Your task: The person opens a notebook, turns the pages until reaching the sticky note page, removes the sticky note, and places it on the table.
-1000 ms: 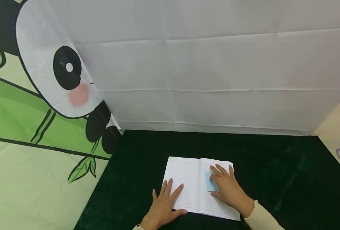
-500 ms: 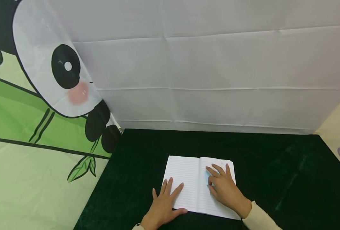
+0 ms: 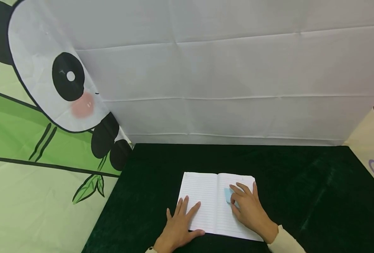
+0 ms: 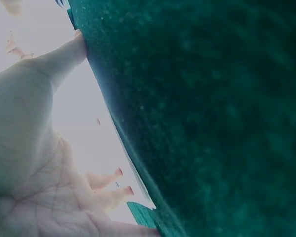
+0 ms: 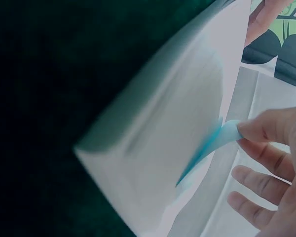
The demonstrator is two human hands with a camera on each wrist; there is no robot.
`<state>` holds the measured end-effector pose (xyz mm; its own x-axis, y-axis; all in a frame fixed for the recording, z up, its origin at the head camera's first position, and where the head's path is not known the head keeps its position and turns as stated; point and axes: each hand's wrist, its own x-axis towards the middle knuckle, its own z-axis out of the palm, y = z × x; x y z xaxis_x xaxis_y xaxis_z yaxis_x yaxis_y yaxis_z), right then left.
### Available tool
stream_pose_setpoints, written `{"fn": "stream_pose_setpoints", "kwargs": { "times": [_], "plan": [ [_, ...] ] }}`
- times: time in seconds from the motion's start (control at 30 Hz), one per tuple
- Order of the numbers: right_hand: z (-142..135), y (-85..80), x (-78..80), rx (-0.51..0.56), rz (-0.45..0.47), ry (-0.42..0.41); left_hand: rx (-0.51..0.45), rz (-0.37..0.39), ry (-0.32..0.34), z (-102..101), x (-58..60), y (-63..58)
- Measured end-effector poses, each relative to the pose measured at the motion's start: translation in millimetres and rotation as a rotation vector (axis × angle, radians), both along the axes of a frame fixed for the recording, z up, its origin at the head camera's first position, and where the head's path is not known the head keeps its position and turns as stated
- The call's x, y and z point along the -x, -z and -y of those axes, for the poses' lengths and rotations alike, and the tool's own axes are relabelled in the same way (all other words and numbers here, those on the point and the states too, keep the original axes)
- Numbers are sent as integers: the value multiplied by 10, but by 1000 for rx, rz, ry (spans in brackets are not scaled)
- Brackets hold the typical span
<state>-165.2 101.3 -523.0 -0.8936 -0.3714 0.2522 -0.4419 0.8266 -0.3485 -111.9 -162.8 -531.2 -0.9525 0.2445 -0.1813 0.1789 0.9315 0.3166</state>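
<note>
An open lined notebook [image 3: 201, 184] lies on the dark green cloth. On its right page is a light blue sticky note [image 3: 227, 194], partly covered by my right hand [image 3: 251, 211]. In the right wrist view, thumb and index finger pinch one end of the sticky note [image 5: 226, 136], which curves up from the page while its far edge stays against the paper. The other fingers of that hand are spread. My left hand [image 3: 178, 225] rests with fingers spread on the lower left page, its thumb [image 4: 69, 54] along the notebook's near edge.
Dark green cloth [image 3: 300, 182] covers the table around the notebook. Behind the table hangs a creased white sheet [image 3: 224, 77], with a panda-printed cloth [image 3: 63, 116] on the left and a cream printed cloth [image 3: 363, 151] on the right.
My right hand's fingers went from lying over the sticky note to pinching its lower end, which has bent up off the page. The left hand keeps its place.
</note>
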Motion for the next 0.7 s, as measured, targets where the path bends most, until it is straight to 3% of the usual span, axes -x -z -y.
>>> {"fn": "stream_pose_setpoints", "kwargs": {
  "times": [0.23,0.7],
  "plan": [
    [-69,43,-13,87,-22,76,1,7,-5,-5,-4,0],
    [-325,-34,58,198,-39,183,0,-5,0,-16,2,14]
  ]
}}
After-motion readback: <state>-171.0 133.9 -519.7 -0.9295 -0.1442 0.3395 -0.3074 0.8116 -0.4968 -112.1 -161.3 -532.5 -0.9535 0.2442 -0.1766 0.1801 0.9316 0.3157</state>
